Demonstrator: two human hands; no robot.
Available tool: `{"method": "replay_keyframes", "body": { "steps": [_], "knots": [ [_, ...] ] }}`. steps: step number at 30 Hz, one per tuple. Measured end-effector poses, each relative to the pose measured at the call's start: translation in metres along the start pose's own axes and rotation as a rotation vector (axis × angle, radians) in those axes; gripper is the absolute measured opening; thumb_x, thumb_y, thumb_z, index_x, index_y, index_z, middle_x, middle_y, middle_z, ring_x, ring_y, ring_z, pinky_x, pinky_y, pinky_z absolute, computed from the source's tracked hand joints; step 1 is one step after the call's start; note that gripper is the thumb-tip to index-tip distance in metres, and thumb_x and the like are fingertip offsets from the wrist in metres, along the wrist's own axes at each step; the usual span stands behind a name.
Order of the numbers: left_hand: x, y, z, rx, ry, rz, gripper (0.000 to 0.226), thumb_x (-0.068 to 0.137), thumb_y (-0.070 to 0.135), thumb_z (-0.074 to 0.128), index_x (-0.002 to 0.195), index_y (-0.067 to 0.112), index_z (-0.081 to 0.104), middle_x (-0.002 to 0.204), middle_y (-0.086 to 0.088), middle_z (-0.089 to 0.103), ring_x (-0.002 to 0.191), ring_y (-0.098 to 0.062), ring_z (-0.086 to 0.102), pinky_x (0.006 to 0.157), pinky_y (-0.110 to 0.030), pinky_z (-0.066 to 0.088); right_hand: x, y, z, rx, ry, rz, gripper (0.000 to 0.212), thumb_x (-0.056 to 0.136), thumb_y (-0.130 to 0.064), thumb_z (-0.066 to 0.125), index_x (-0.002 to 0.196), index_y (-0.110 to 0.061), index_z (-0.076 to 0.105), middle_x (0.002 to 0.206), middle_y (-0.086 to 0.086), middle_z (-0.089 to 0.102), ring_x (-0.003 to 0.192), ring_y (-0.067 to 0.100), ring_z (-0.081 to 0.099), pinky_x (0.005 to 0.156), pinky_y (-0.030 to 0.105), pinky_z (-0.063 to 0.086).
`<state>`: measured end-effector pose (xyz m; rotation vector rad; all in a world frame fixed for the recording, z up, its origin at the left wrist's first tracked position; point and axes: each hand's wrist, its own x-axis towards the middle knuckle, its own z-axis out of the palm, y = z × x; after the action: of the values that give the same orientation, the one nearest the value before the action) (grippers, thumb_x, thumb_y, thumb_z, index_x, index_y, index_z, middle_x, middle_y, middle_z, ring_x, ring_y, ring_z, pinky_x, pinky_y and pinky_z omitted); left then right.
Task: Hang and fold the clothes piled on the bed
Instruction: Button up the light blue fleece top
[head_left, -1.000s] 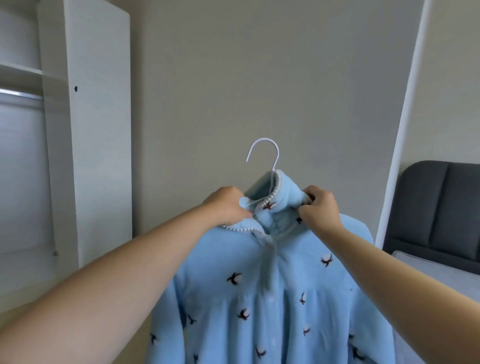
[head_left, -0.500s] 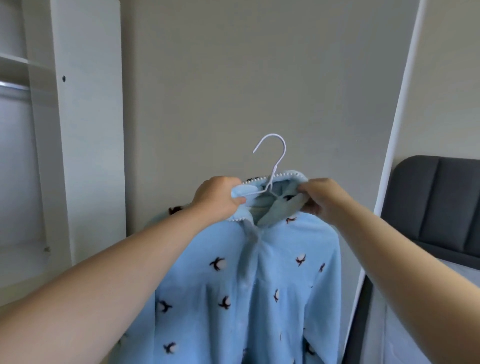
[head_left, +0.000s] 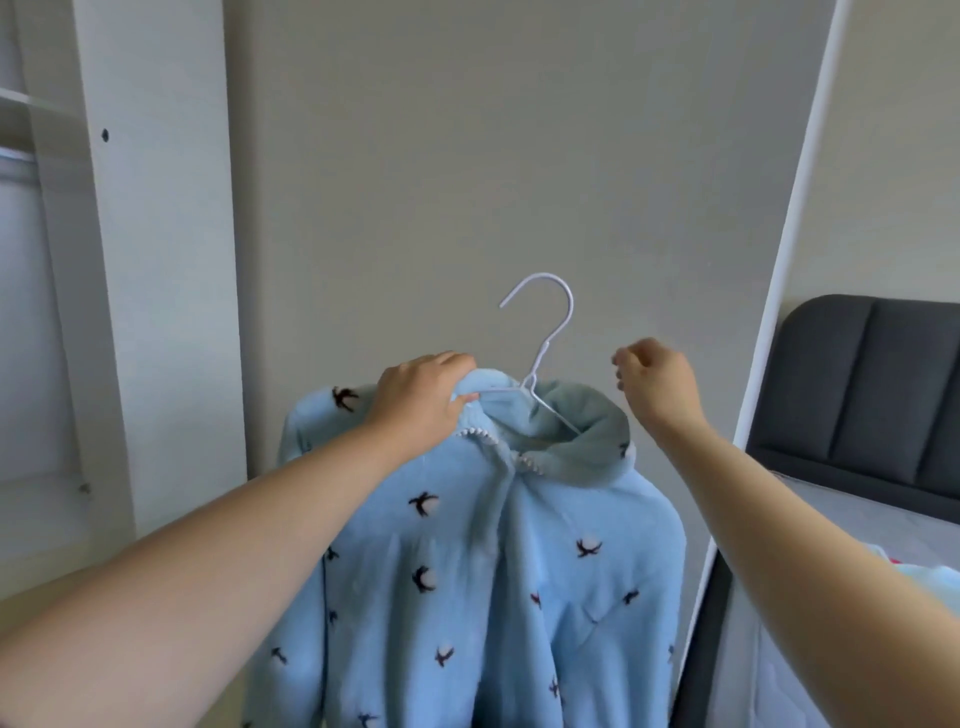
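Garment: a light blue fleece top with small dark bird motifs (head_left: 498, 571) hangs in the air at 6 o'clock of the view, draped on a thin white wire hanger (head_left: 545, 322); the hook stands free above the collar, its opening toward 9 o'clock.
Left hand (head_left: 421, 400): closed round the collar at 10 o'clock of the neckline; whether it also catches the wire beneath cannot be told; it alone carries the weight.
Right hand (head_left: 657, 384): fingers curled on nothing, near the collar at 2 o'clock of the neckline, not touching it.
Wardrobe: a tall white wardrobe panel (head_left: 156, 260) at 9 o'clock; what looks like a metal rail (head_left: 15, 154) shows at the far edge.
Bed: a dark grey padded headboard (head_left: 872, 389) at 3 o'clock; more pale blue cloth (head_left: 935, 582) lies on the bed at 4 o'clock.
Step in hand: probably settling the top on the hanger before taking it to the rail.
Doing it well: the collar sags open toward 4 o'clock, so the free hand should square it over the wire; carry by the hanger's neck rather than by cloth, since fleece may slide off thin wire; keep the hook's opening facing the rail.
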<state>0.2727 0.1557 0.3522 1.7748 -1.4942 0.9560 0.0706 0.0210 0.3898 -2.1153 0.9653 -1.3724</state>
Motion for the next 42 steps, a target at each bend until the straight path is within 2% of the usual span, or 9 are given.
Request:
{"method": "replay_keyframes", "body": {
  "steps": [5, 10, 14, 16, 20, 24, 30, 36, 42],
  "knots": [
    [-0.003, -0.003, 0.002, 0.001, 0.064, -0.072, 0.017, 0.087, 0.026, 0.063, 0.088, 0.011, 0.055, 0.092, -0.006, 0.063, 0.087, -0.034, 0.058, 0.061, -0.034, 0.033, -0.018, -0.006, 0.009, -0.585, -0.754, -0.062, 0.033, 0.087, -0.05, 0.058, 0.08, -0.018, 0.062, 0.087, -0.001, 0.059, 0.08, 0.017, 0.053, 0.07, 0.024, 0.037],
    [-0.002, 0.009, 0.007, 0.093, 0.014, -0.102, 0.019, 0.09, 0.025, 0.059, 0.096, 0.008, 0.056, 0.099, -0.011, 0.06, 0.097, -0.034, 0.054, 0.071, -0.041, 0.04, -0.022, -0.012, 0.026, -0.81, -0.281, -0.266, 0.029, 0.092, -0.031, 0.049, 0.092, -0.007, 0.066, 0.102, 0.016, 0.066, 0.09, 0.036, 0.061, 0.069, 0.031, 0.042],
    [0.017, 0.009, -0.009, -0.036, 0.461, -0.036, 0.02, 0.068, 0.012, 0.066, 0.086, 0.008, 0.06, 0.088, -0.013, 0.057, 0.088, -0.031, 0.047, 0.073, -0.039, 0.037, -0.023, -0.016, 0.028, -0.537, 0.253, -0.431, 0.025, 0.087, -0.021, 0.058, 0.068, -0.007, 0.051, 0.077, 0.013, 0.056, 0.059, 0.03, 0.043, 0.048, 0.026, 0.021],
    [0.006, 0.01, -0.008, 0.021, 0.338, -0.041, 0.029, 0.065, 0.007, 0.061, 0.093, 0.01, 0.06, 0.096, -0.013, 0.056, 0.094, -0.03, 0.047, 0.076, -0.04, 0.038, -0.013, -0.018, 0.023, -0.567, 0.193, -0.357, 0.024, 0.089, -0.023, 0.056, 0.07, -0.01, 0.048, 0.082, 0.013, 0.058, 0.063, 0.032, 0.046, 0.051, 0.028, 0.026],
    [-0.047, 0.002, 0.01, 0.144, -0.524, 0.205, 0.021, 0.081, 0.015, 0.048, 0.098, 0.013, 0.06, 0.103, -0.007, 0.056, 0.104, -0.028, 0.053, 0.078, -0.037, 0.043, -0.015, 0.002, 0.029, -0.777, 0.016, -0.301, 0.016, 0.092, -0.023, 0.051, 0.087, -0.008, 0.055, 0.098, 0.013, 0.058, 0.088, 0.035, 0.058, 0.059, 0.031, 0.03],
    [-0.045, 0.009, 0.007, -0.092, 0.127, 0.071, 0.029, 0.081, 0.03, 0.05, 0.094, 0.006, 0.061, 0.091, -0.012, 0.059, 0.088, -0.028, 0.051, 0.075, -0.039, 0.044, -0.031, 0.008, 0.034, -0.581, 0.174, -0.428, 0.02, 0.087, -0.019, 0.061, 0.075, -0.004, 0.055, 0.083, 0.015, 0.057, 0.076, 0.037, 0.056, 0.052, 0.031, 0.023],
    [-0.01, 0.011, 0.002, -0.029, -0.33, -0.356, 0.017, 0.089, 0.035, 0.054, 0.097, 0.022, 0.06, 0.102, -0.006, 0.066, 0.096, -0.033, 0.06, 0.069, -0.032, 0.042, -0.041, -0.004, 0.036, -0.504, 0.187, -0.619, 0.023, 0.076, -0.018, 0.073, 0.08, -0.002, 0.057, 0.088, 0.016, 0.054, 0.083, 0.035, 0.054, 0.057, 0.033, 0.033],
    [-0.015, 0.008, 0.011, 0.01, -0.099, -0.581, 0.005, 0.084, 0.015, 0.054, 0.088, 0.019, 0.053, 0.097, -0.005, 0.064, 0.08, -0.032, 0.054, 0.061, -0.03, 0.033, -0.032, -0.018, 0.028, -0.865, -0.339, -0.018, 0.042, 0.085, -0.023, 0.062, 0.119, -0.008, 0.042, 0.116, 0.013, 0.057, 0.108, 0.034, 0.056, 0.07, 0.036, 0.04],
    [-0.021, 0.006, 0.027, -0.168, 0.206, -0.772, 0.033, 0.079, 0.002, 0.053, 0.109, 0.015, 0.057, 0.11, -0.008, 0.057, 0.094, -0.036, 0.057, 0.068, -0.038, 0.041, -0.058, -0.02, 0.058, -0.262, -0.005, -0.381, 0.021, 0.074, -0.007, 0.057, 0.083, -0.017, 0.04, 0.067, 0.017, 0.06, 0.063, 0.044, 0.054, 0.053, 0.036, 0.034]
  ]
}}
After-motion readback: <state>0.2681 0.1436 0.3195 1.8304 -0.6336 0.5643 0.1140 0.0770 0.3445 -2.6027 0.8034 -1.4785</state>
